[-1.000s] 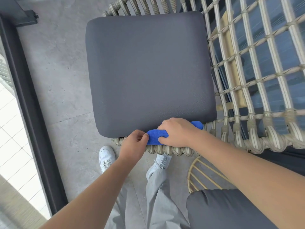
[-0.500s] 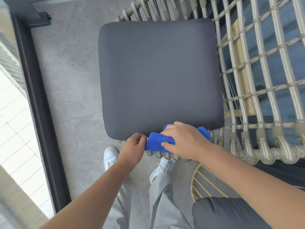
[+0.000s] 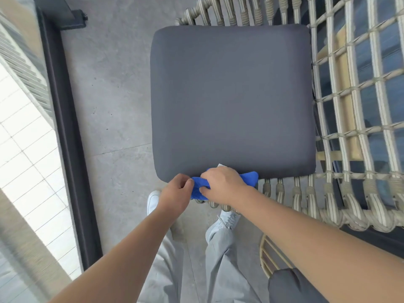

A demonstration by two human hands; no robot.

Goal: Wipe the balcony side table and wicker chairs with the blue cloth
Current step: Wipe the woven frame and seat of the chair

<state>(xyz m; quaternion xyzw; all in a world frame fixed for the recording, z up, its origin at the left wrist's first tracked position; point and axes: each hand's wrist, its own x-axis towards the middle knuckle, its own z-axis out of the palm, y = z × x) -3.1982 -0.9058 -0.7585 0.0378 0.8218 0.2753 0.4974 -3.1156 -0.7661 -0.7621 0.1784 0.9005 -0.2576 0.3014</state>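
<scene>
Both hands are sliding left along the front edge of the wicker chair [image 3: 306, 193] compared to a second ago, so the wipe is creeping toward the near-left corner of the seat. The right hand [image 3: 223, 184] is clamping down on the bunched blue cloth [image 3: 249, 177], fingers curled over it, pressing it right where the grey cushion [image 3: 231, 101] is meeting the woven rim. The left hand [image 3: 177, 193] is pinching the cloth's left end between thumb and fingers, kind of guiding it along. A bit of blue is poking out on the right of the knuckles, plus a little white tag up by the cushion.

So I'm guessing the front rim is nearly done, but the lattice back and arm on the right aren't getting touched yet. Can't see the side table from here, and a second chair [image 3: 275, 254] is peeking in at the bottom.
</scene>
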